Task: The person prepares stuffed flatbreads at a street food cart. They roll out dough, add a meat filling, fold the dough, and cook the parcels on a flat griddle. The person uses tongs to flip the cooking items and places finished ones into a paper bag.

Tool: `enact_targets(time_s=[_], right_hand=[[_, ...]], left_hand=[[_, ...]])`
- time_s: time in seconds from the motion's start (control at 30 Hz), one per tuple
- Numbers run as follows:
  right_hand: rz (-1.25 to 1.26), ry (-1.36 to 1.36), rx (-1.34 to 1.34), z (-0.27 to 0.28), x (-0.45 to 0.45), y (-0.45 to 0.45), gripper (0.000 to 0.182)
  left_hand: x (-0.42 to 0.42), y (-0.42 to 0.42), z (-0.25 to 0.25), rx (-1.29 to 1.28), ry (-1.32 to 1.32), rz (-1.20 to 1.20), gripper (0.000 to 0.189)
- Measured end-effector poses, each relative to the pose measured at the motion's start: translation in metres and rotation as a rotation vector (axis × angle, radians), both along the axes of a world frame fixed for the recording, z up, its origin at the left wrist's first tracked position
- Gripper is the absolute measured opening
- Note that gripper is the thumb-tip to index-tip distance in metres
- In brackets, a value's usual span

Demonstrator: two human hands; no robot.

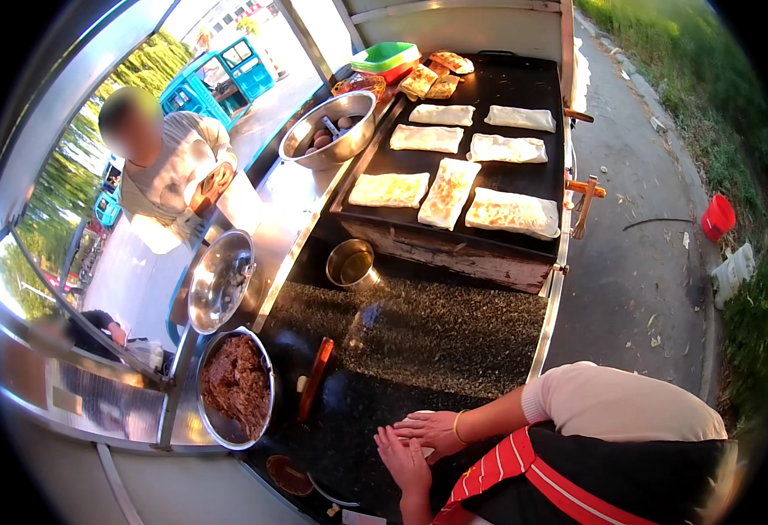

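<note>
Both my hands are on the dark speckled worktop near its right edge, pressing on a piece of pale dough that they mostly cover. My right hand, with a band at the wrist, lies over the dough. Beside it, its fingers touching my right hand, is my left hand. A reddish wooden tool lies on the worktop to their left, next to a small dough piece. Further left stands a metal bowl of minced filling. Several filled flatbreads lie on the griddle ahead.
A metal cup of oil stands before the griddle. An empty-looking metal bowl, a bowl with eggs and stacked plastic baskets line the left side. Tongs hang at the griddle's right edge. A person stands outside the stall.
</note>
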State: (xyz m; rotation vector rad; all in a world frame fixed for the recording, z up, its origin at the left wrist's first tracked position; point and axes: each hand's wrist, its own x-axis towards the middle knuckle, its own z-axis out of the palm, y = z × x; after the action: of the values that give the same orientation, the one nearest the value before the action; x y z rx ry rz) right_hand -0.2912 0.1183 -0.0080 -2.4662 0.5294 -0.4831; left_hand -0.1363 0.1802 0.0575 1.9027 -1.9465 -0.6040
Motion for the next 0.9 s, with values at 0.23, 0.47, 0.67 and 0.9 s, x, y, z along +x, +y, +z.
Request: enact_targets(time_s=[0.23,0.47,0.67,0.9], right_hand=[[0.151,0.228,0.100,-0.006,-0.009,-0.001,0.092],[0.390,0.197,0.079,-0.008,-0.041,-0.026,0.095],[-0.459,-0.183,-0.035,0.132,-0.109,-0.099,0.066],[-1.241,0.641,0.331,0.235,-0.239,-0.192,0.061]], left_hand=[[-0.027,0.002,-0.053,0.043,-0.120,0.047,0.094],[0.000,0.011,-0.062,0.115,-0.339,-0.156,0.095],[0.002,-0.001,-0.028,0.344,-0.493,-0.231,0.091],[-0.040,-0.022,-0.043,0.217,-0.277,-0.289,0.087]])
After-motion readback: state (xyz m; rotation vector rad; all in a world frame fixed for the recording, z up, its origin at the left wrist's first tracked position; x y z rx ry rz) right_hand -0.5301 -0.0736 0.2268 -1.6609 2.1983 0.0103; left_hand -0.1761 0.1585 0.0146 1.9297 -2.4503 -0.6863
